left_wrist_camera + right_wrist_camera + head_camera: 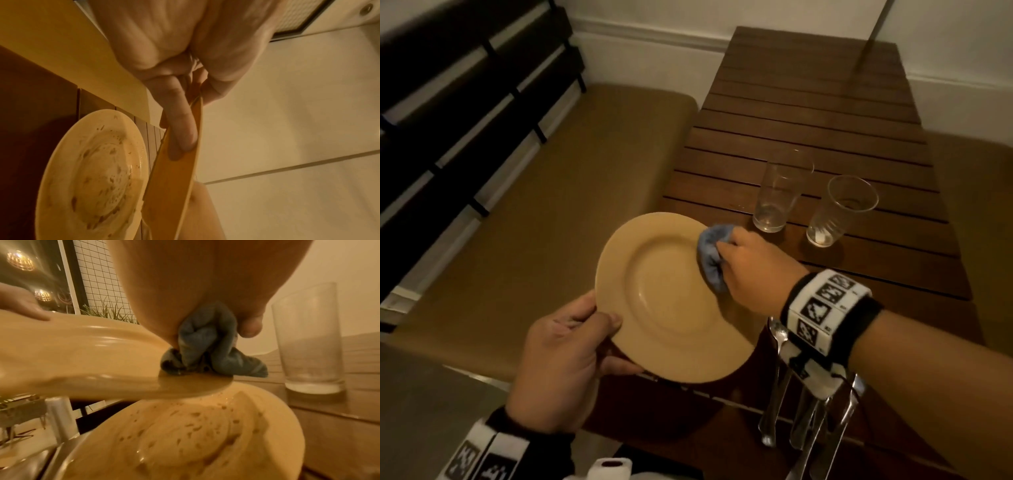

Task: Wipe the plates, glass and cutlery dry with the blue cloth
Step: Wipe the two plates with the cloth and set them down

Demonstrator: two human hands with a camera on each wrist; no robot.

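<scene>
My left hand (pixel 571 346) grips the near-left rim of a cream plate (pixel 664 294), thumb on top, holding it above the table. My right hand (pixel 750 270) holds the bunched blue cloth (pixel 712 257) and presses it on the plate's right rim (pixel 195 382). In the wrist views a second plate (pixel 92 178) (pixel 205 434), dotted with water drops, lies on the table under the held one. Two clear glasses (pixel 779 192) (pixel 837 212) stand upright behind my right hand. Cutlery (pixel 777 387) lies on the table under my right wrist, partly hidden.
The dark slatted wooden table (pixel 808 113) runs away from me. A tan cushioned bench (pixel 551 205) with a dark slatted back sits to the left, and a white wall lies beyond.
</scene>
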